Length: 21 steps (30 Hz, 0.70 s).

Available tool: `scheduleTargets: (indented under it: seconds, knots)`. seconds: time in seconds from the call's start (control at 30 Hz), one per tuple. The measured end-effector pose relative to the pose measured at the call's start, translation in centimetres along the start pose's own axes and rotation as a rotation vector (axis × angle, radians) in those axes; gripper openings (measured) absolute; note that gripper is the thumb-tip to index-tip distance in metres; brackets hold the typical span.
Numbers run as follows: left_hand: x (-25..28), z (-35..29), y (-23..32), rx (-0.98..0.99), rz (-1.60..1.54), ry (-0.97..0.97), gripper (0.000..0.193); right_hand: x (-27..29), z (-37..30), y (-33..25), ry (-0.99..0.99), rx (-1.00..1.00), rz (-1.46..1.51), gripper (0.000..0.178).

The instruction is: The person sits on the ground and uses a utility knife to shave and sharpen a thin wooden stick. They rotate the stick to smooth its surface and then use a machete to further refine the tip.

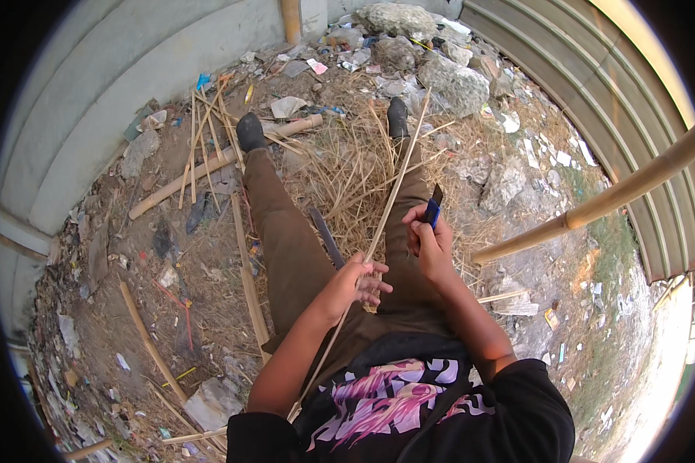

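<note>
My left hand (354, 288) loosely holds a long, thin bamboo strip (400, 176) at the thumb, its other fingers partly spread. The strip slants from beyond my right foot down past my lap toward my left side. In my right hand (431, 241) is a blue utility knife (432, 212), its dark blade pointing up and away. The knife stands apart from the strip, to its right. A dark, flat blade-like piece (327, 238) lies between my legs, its near end hidden behind my left hand.
Bamboo shavings (355, 181) heap between my outstretched legs. Split strips (205, 147) and a bamboo pole (184, 189) lie by my left foot. Another pole (587, 216) juts in from the right. Rocks (454, 81), litter, a grey wall (116, 85) and corrugated sheeting (587, 100) surround me.
</note>
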<state>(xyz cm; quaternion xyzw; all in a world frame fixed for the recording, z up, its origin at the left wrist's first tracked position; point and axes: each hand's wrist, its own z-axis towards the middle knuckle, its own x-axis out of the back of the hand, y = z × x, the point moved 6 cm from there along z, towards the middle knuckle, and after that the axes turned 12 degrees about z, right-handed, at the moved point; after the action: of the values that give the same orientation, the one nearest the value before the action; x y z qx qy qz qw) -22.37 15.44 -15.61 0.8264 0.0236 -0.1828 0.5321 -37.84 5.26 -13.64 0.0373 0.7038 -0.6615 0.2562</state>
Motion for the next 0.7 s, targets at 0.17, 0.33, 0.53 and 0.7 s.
scheduleTargets:
  seconds: [0.17, 0.33, 0.53, 0.7]
  knots:
    - [-0.4, -2.1, 1.5, 0.027, -0.293, -0.311, 0.023, -0.5, -2.7, -0.3, -0.088, 0.079, -0.218, 0.041]
    - [-1.0, -2.5, 1.9, -0.004, -0.249, -0.182, 0.022, -2.2, -4.9, 0.4, -0.141, 0.154, -0.471, 0.041]
    - [-1.4, -3.7, 3.1, 0.010, -0.023, 0.010, 0.026, -2.9, -4.8, 0.7, -0.223, 0.106, -0.653, 0.034]
    - [0.2, -4.0, 1.5, 0.008, -0.122, 0.131, 0.021, -3.7, -5.3, 0.5, -0.365, 0.218, -0.924, 0.034]
